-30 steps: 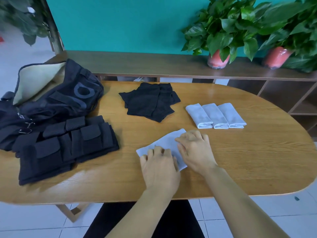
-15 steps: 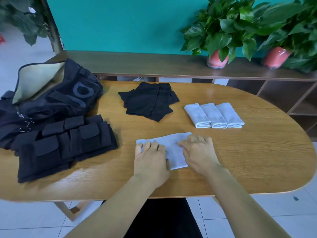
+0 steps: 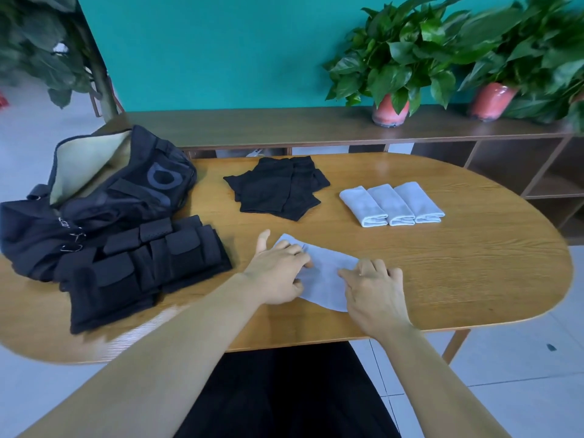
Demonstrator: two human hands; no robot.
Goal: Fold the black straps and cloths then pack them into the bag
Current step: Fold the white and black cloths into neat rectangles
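With 3 folded white cloths (image 3: 392, 204) set at the table's (image 3: 474, 263) far right and nothing yet visibly in the bag (image 3: 104, 197), the left hand (image 3: 278, 276) and right hand (image 3: 373, 295) pinch a 4th cloth (image 3: 325, 276) mid-fold, black straps (image 3: 142, 267) beside the bag unpacked.
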